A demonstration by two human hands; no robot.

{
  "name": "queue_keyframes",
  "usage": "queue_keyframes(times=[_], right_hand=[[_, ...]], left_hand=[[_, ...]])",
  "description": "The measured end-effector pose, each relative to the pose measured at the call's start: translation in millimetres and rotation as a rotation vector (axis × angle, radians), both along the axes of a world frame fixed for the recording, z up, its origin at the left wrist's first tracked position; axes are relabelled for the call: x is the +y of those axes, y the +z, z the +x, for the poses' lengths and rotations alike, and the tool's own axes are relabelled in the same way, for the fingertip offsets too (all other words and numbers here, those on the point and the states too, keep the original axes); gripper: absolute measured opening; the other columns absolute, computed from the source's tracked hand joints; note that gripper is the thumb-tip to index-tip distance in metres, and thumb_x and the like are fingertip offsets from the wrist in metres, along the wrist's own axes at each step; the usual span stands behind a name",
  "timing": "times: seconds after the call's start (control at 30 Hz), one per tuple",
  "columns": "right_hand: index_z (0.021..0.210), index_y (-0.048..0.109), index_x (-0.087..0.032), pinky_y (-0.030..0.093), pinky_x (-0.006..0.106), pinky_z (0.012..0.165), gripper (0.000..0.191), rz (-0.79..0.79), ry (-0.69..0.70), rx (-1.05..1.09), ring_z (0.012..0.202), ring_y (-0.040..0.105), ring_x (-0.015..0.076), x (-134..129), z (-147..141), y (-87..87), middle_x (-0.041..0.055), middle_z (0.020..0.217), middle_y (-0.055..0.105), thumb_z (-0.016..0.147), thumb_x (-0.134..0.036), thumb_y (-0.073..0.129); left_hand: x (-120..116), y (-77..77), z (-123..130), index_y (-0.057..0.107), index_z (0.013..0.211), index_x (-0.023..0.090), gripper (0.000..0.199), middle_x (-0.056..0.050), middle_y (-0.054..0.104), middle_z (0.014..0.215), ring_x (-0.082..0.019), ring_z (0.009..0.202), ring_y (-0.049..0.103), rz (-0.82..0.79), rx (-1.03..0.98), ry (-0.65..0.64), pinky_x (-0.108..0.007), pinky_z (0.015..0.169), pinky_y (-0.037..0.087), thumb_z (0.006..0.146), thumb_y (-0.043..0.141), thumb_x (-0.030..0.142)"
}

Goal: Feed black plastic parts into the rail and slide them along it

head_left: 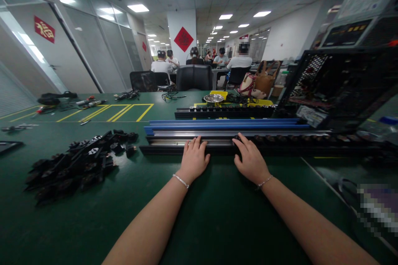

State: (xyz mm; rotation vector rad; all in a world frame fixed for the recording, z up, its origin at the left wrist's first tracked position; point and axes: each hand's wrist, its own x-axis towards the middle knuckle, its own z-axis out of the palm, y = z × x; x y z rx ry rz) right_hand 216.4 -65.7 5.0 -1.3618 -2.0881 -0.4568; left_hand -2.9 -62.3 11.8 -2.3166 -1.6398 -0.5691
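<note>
A long black rail [161,150] with a shiny inner channel lies across the table before me. My left hand [195,160] rests on it, fingers stretched into the channel and thumb apart at the front edge. Farther right, my right hand [252,160] lies at the same rail, its fingers spread and the tips touching the channel beside a small dark part. Several black modules [286,138] sit in a row along the rail's right portion. Directly behind it are blue rails [217,123] lying parallel.
Loose black modules [77,159] are heaped at left. Another black rail [224,112], a metal bowl [213,98] and a yellow tray [218,94] lie farther back. An open computer case [345,87] stands at right. Tools [90,102] lie at the far left; people sit beyond.
</note>
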Motion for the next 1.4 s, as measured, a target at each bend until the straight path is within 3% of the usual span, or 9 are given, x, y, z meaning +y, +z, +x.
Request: queue_keyframes(times=[0.2, 0.9, 1.4], right_hand=[[0.133, 0.039, -0.007, 0.032, 0.048, 0.106, 0.056, -0.027, -0.167, 0.058, 0.125, 0.042, 0.028, 2.1, 0.7, -2.2, 0.0188, 0.13, 0.051, 0.078, -0.018, 0.044], [0.133, 0.041, -0.006, 0.033, 0.042, 0.106, 0.057, -0.087, -0.085, -0.026, 0.125, 0.043, 0.024, 0.9, -2.0, 1.2, 0.0158, 0.133, 0.05, 0.077, -0.018, 0.042], [0.13, 0.042, -0.014, 0.03, 0.048, 0.106, 0.056, -0.109, -0.027, 0.027, 0.125, 0.042, 0.0246, -0.1, -1.6, -1.4, 0.0121, 0.136, 0.048, 0.075, -0.018, 0.045]], left_hand=[[-0.6, 1.1, 0.2, 0.048, 0.125, 0.022, 0.044, -0.01, 0.043, 0.141, -0.026, 0.129, 0.038, 0.0, -0.002, -0.005, -0.046, 0.11, 0.024, 0.085, 0.048, 0.038], [-0.1, -1.0, 0.4, 0.049, 0.125, 0.022, 0.044, -0.01, 0.043, 0.14, -0.026, 0.126, 0.04, 0.029, -0.002, -0.007, -0.046, 0.11, 0.025, 0.083, 0.05, 0.036], [-1.3, 0.0, 0.7, 0.046, 0.127, 0.022, 0.047, -0.01, 0.042, 0.141, -0.025, 0.127, 0.039, 0.004, -0.003, -0.007, -0.046, 0.11, 0.024, 0.082, 0.05, 0.033]])
